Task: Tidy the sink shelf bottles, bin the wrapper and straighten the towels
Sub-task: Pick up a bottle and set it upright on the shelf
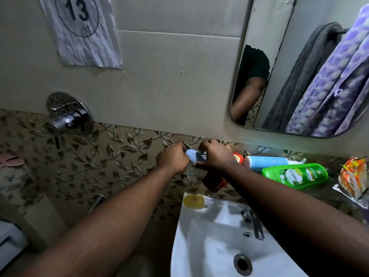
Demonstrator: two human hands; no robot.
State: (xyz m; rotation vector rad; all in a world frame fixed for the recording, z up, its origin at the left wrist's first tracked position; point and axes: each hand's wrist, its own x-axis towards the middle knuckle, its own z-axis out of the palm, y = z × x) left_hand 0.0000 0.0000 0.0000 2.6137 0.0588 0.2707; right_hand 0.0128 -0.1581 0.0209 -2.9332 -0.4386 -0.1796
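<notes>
Both my hands meet at the left end of the glass shelf (pixel 319 188), gripping a small light-blue bottle (pixel 193 155) between them. My left hand (pixel 173 159) curls round its left end and my right hand (pixel 216 155) round its right end. Under my right wrist a dark red bottle (pixel 212 181) shows, with a red-capped item (pixel 238 157) behind it. A white and blue bottle (pixel 265 162) and a green Vatika bottle (pixel 295 175) lie on their sides on the shelf. An orange wrapper (pixel 352 176) sits at the shelf's right end. The mirror reflects a grey towel (pixel 307 76) and a purple patterned towel (pixel 339 82).
A white sink (pixel 203 244) lies below, with a chrome tap (pixel 255 224) and a small yellow bottle (pixel 194 201) on its back left rim. A chrome shower valve (pixel 68 114) juts from the wall at left. A paper sheet marked 13 (pixel 79 31) hangs above it.
</notes>
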